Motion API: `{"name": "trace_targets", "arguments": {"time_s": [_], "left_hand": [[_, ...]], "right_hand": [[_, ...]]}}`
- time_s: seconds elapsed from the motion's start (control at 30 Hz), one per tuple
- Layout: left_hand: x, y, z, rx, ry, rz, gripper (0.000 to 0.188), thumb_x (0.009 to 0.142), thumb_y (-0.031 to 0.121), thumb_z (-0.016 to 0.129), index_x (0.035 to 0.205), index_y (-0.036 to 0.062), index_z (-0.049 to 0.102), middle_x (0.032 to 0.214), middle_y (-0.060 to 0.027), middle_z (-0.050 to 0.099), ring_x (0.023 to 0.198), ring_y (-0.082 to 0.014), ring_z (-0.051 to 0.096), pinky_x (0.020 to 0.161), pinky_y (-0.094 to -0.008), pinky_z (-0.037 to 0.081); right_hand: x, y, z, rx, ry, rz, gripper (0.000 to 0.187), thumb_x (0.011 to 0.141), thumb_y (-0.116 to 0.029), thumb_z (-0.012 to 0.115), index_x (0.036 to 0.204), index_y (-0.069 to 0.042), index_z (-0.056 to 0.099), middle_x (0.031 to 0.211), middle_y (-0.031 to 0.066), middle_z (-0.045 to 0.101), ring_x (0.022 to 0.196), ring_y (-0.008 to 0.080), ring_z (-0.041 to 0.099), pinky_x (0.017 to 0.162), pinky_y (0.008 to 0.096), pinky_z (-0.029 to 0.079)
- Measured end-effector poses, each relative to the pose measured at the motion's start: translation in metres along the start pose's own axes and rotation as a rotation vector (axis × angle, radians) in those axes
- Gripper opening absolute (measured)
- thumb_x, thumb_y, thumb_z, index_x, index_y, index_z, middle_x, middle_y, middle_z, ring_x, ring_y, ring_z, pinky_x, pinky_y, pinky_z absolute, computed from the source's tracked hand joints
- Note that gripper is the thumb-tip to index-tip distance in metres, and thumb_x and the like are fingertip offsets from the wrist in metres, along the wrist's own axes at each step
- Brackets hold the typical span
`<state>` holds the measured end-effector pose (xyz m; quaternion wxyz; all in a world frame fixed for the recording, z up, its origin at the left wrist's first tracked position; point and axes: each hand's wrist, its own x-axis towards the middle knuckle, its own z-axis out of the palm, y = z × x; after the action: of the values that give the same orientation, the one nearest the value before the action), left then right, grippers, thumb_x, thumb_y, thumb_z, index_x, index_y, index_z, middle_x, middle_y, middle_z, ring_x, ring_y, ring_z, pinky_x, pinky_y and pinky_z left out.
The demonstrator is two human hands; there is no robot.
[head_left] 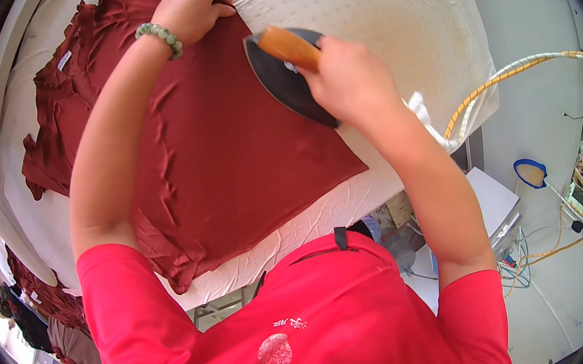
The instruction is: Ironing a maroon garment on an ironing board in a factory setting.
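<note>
A dark red garment (231, 153) is spread over a pale padded ironing table (371, 0), with ruffled, creased fabric along its left side and a small white label there. My right hand (353, 78) is wrapped round the orange-brown handle of a steam iron (281, 90). The iron's dark plate rests across the garment's right edge, partly on the pale cover. At the far edge of the garment, my left hand (194, 10) is closed with thumb and fingers pinching the cloth. A green bead bracelet circles my left wrist.
A white and yellow hose (490, 91) runs from beside the iron off to the right. Along the left stands a narrow padded arm board (3, 207). More dark clothes (42, 297) hang at lower left. A blue-rimmed iron-shaped plate (530, 173) is on the right.
</note>
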<state>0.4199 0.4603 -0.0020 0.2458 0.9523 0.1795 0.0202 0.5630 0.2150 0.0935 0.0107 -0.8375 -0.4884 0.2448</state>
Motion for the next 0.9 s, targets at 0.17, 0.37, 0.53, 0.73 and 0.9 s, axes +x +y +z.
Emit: {"name": "trace_targets", "arguments": {"time_s": [0.17, 0.37, 0.53, 0.73, 0.9], "left_hand": [[-0.043, 0.048, 0.017, -0.045, 0.566, -0.098, 0.028, 0.091, 0.006, 0.067, 0.119, 0.0072, 0.067, 0.123, -0.0122, 0.066, 0.102, -0.0353, 0.068, 0.087, -0.042, 0.056], [-0.216, 0.182, 0.06, -0.307, 0.67, -0.401, 0.019, 0.088, 0.0, 0.073, 0.106, 0.0029, 0.07, 0.106, -0.0167, 0.071, 0.102, -0.0346, 0.068, 0.089, -0.0415, 0.054], [-0.29, 0.287, 0.091, -0.54, 0.621, -0.588, 0.01, 0.088, 0.002, 0.073, 0.098, 0.0028, 0.071, 0.097, -0.0149, 0.071, 0.093, -0.0321, 0.07, 0.083, -0.0386, 0.056], [-0.262, 0.328, 0.031, -1.226, 0.404, -0.311, 0.006, 0.094, 0.004, 0.068, 0.092, -0.0008, 0.07, 0.096, -0.0127, 0.071, 0.084, -0.0261, 0.069, 0.075, -0.0332, 0.055], [-0.253, 0.407, -0.058, -0.9, 0.571, 0.203, 0.007, 0.091, 0.003, 0.065, 0.093, 0.0025, 0.072, 0.099, -0.0102, 0.072, 0.082, -0.0233, 0.069, 0.074, -0.0336, 0.057]], "right_hand": [[0.068, -0.022, -0.022, -0.015, 0.028, -0.055, 0.04, 0.096, -0.041, 0.066, 0.098, -0.002, 0.077, 0.094, 0.0253, 0.073, 0.093, 0.0439, 0.07, 0.083, 0.0484, 0.056], [0.054, 0.048, -0.037, -0.005, 0.152, 0.076, 0.046, 0.094, -0.044, 0.069, 0.104, 0.0, 0.074, 0.091, 0.0245, 0.073, 0.089, 0.0441, 0.07, 0.081, 0.0483, 0.055], [0.017, 0.066, -0.042, 0.112, -0.042, 0.191, 0.046, 0.093, -0.044, 0.071, 0.109, -0.001, 0.073, 0.088, 0.0224, 0.073, 0.085, 0.043, 0.069, 0.078, 0.0464, 0.054], [0.03, -0.046, -0.027, -0.075, -0.046, -0.376, 0.044, 0.092, -0.044, 0.073, 0.109, -0.003, 0.073, 0.089, 0.0207, 0.074, 0.083, 0.0402, 0.07, 0.077, 0.0448, 0.053], [0.011, -0.106, -0.02, -0.124, -0.151, -0.44, 0.041, 0.094, -0.038, 0.071, 0.106, 0.0, 0.076, 0.101, 0.0262, 0.074, 0.096, 0.0412, 0.072, 0.082, 0.0485, 0.056]]}}
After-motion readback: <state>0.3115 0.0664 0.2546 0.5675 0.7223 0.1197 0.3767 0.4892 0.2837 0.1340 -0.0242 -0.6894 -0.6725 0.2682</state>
